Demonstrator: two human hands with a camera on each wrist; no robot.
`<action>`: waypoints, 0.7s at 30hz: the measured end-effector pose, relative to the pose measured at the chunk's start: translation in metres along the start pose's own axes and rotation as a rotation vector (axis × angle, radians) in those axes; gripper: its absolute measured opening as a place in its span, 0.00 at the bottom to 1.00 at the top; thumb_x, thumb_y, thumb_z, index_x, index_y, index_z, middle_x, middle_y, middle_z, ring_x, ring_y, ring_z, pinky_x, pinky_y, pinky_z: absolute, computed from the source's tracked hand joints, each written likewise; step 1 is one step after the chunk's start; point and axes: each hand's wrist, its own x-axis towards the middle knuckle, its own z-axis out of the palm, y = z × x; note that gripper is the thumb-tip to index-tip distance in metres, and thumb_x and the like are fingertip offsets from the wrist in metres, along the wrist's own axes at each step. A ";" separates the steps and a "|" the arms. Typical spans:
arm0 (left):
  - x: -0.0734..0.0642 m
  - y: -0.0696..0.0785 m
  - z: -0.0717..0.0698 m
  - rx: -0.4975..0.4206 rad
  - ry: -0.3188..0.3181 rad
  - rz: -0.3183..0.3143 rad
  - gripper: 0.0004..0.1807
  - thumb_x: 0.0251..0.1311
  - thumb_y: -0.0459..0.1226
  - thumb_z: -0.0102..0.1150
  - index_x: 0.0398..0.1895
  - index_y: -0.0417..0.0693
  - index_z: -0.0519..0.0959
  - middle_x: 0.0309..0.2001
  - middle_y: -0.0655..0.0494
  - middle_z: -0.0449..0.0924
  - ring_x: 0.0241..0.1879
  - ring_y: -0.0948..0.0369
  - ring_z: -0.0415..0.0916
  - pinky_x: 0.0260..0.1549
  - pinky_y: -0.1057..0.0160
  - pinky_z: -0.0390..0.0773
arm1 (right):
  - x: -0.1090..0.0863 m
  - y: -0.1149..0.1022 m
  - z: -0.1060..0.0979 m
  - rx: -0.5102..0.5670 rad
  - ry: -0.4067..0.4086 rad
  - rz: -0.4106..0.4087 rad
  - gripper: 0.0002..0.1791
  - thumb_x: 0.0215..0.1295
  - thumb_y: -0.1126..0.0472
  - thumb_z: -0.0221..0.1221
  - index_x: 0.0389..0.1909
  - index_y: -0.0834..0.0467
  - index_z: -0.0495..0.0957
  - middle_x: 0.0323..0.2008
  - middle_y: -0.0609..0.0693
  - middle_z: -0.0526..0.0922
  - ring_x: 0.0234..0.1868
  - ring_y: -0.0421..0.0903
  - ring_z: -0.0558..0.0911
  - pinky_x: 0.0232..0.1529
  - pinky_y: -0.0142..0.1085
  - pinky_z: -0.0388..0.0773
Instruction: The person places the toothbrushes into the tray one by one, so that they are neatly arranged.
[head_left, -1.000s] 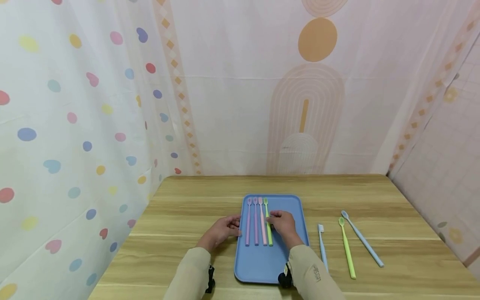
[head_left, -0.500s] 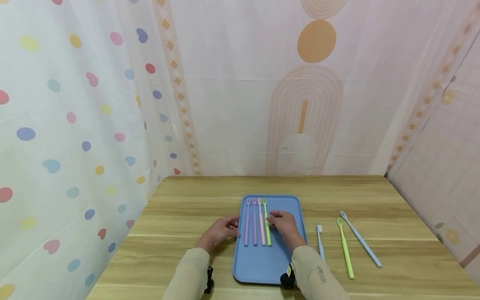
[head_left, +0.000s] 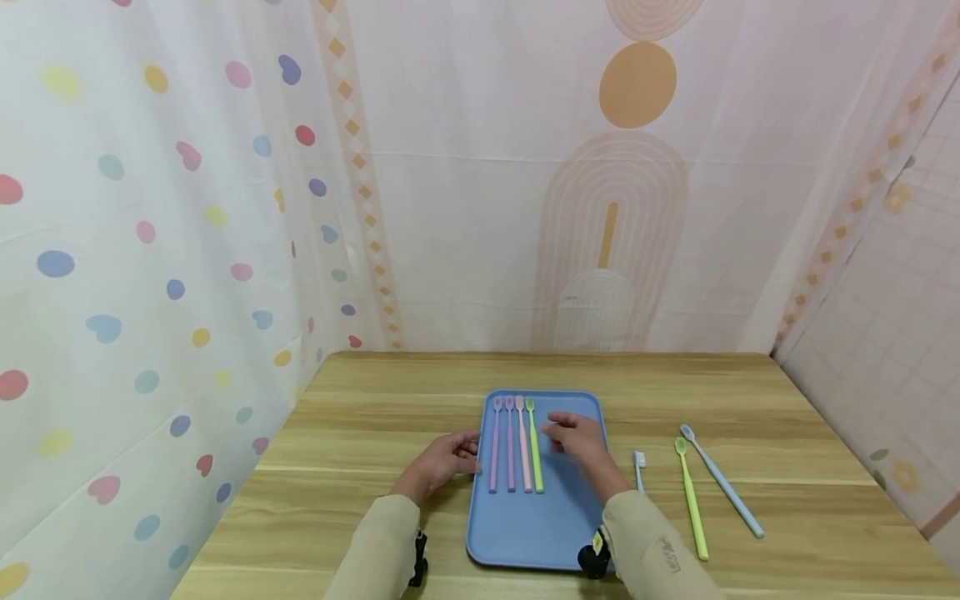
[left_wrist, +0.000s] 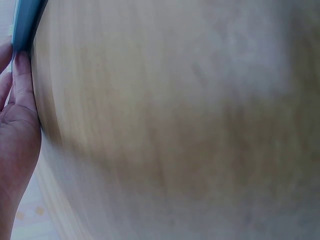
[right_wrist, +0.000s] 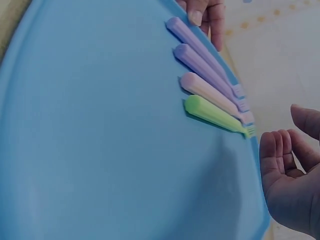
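A blue tray lies on the table, bearing a row of toothbrushes side by side: two purple toothbrushes, a pink toothbrush and a green toothbrush. My left hand holds the tray's left edge, thumb at the rim, as the right wrist view also shows. Above the tray's right half hovers my right hand, fingers loosely bent and nothing between them. A small gap parts it from the green toothbrush. The left wrist view catches only a tray corner and part of the left hand.
Right of the tray lie a blue toothbrush, partly hidden by the right forearm, another green toothbrush and a slanting blue toothbrush. The wooden table ends at patterned curtains behind and to the left.
My right hand has come away from the green toothbrush on the tray and shifted right and slightly up. The left hand, tray and toothbrushes have stayed in place.
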 end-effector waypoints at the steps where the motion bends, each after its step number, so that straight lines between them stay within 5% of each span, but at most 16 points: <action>1: 0.000 0.000 0.001 -0.002 0.000 0.002 0.33 0.56 0.24 0.66 0.67 0.33 0.69 0.46 0.47 0.75 0.44 0.54 0.70 0.46 0.59 0.74 | 0.000 -0.001 -0.002 -0.005 -0.006 -0.007 0.21 0.69 0.65 0.60 0.59 0.71 0.75 0.49 0.62 0.81 0.44 0.55 0.81 0.45 0.43 0.80; 21: 0.002 0.000 0.003 0.000 -0.001 0.015 0.33 0.56 0.24 0.66 0.67 0.31 0.69 0.45 0.46 0.74 0.43 0.54 0.70 0.43 0.60 0.74 | -0.006 -0.012 -0.067 0.032 -0.007 -0.018 0.24 0.72 0.64 0.57 0.64 0.70 0.70 0.57 0.65 0.76 0.58 0.62 0.75 0.52 0.41 0.78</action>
